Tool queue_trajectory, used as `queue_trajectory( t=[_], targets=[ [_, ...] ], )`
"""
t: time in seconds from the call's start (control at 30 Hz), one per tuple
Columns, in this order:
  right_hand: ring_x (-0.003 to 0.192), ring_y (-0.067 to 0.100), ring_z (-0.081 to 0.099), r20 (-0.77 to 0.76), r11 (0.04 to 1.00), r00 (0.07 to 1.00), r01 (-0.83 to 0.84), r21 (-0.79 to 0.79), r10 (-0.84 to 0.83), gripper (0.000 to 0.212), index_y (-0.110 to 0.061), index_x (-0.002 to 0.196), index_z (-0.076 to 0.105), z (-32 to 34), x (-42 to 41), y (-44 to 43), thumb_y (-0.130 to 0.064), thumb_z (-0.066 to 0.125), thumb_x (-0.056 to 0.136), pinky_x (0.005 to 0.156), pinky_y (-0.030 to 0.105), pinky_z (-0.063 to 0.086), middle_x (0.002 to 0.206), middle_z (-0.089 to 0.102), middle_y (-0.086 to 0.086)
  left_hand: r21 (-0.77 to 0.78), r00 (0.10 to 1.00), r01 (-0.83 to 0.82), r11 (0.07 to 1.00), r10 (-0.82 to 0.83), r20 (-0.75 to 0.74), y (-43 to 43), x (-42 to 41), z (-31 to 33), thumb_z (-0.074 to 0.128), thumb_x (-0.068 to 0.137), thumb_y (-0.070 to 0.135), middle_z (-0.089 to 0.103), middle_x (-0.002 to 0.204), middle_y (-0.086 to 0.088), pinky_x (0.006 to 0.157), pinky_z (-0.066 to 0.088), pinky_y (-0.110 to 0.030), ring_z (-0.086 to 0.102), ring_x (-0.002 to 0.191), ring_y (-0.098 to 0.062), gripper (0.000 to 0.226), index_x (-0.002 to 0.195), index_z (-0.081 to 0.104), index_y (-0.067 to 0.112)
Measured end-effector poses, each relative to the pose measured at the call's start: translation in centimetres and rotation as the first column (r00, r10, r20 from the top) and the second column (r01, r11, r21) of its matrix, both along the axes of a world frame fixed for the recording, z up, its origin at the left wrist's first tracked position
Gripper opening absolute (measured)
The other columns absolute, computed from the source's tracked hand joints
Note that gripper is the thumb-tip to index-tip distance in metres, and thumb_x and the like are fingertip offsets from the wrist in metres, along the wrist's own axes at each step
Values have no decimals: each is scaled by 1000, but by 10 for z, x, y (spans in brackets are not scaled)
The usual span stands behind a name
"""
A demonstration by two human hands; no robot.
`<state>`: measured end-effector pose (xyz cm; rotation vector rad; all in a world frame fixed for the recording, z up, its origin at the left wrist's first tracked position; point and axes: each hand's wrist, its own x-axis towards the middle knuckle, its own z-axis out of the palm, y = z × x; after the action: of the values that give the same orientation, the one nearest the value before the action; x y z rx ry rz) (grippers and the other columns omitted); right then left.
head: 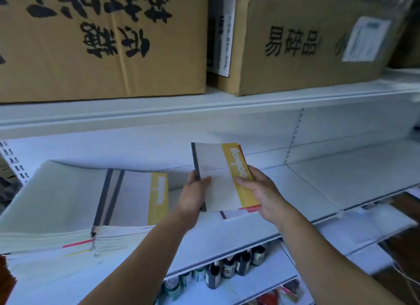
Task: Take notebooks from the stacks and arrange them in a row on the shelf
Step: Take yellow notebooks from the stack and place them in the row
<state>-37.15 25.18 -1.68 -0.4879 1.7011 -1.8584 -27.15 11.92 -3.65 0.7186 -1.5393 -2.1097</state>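
Both hands hold a small bundle of notebooks (pixel 218 170) above the white shelf (pixel 227 232). The top one has a grey cover, a dark spine and a yellow band; a red-edged one shows behind it. My left hand (pixel 193 195) grips the spine edge, and my right hand (pixel 261 191) grips the yellow-band edge with the thumb on top. Two stacks of like notebooks (pixel 134 198) lie flat on the shelf's left part. Another notebook (pixel 229 215) lies flat on the shelf just under the held ones.
Two large cardboard boxes (pixel 102 43) (pixel 306 39) fill the shelf above. The right half of the white shelf (pixel 341 179) is bare. Dark bottles (pixel 229 266) stand on the lower shelf below my arms. A perforated upright (pixel 293 136) divides the back panel.
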Motion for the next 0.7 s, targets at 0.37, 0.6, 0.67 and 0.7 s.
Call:
queue_trajectory(
  t=[0.37, 0.6, 0.67, 0.7],
  targets=[
    [91, 26, 66, -122, 948, 975, 210, 239, -185, 32, -21, 111, 59, -55, -176, 111, 0, 59, 87, 85, 42, 53, 95, 68, -2, -44, 991, -8, 999, 14, 136, 120, -177, -43, 42, 94, 3, 59, 101, 2, 72, 50, -34, 56, 96, -24, 31, 119, 45, 21],
    [89, 20, 69, -222, 910, 975, 110, 400, -20, 34, -24, 109, 69, -105, -286, 143, -5, 63, 82, 79, 35, 54, 99, 72, -3, -199, 925, -59, 978, 128, 357, 160, -258, -90, 48, 87, 4, 61, 105, -14, 45, 51, -29, 61, 84, -27, 21, 99, 56, 20],
    [88, 19, 69, -238, 888, 970, 63, 455, 54, 33, -25, 109, 69, -115, -303, 139, -9, 62, 81, 78, 36, 54, 98, 73, -5, -292, 895, -47, 955, 171, 413, 157, -269, -99, 50, 86, 7, 57, 107, -15, 41, 52, -29, 60, 87, -29, 20, 103, 57, 15],
    [89, 18, 69, -251, 880, 964, 41, 473, 90, 32, -25, 109, 69, -119, -309, 135, -11, 61, 82, 77, 34, 53, 100, 73, -5, -340, 875, -31, 940, 190, 446, 154, -272, -103, 50, 86, 9, 55, 108, -15, 44, 54, -31, 59, 90, -30, 20, 104, 56, 13]
  ],
)
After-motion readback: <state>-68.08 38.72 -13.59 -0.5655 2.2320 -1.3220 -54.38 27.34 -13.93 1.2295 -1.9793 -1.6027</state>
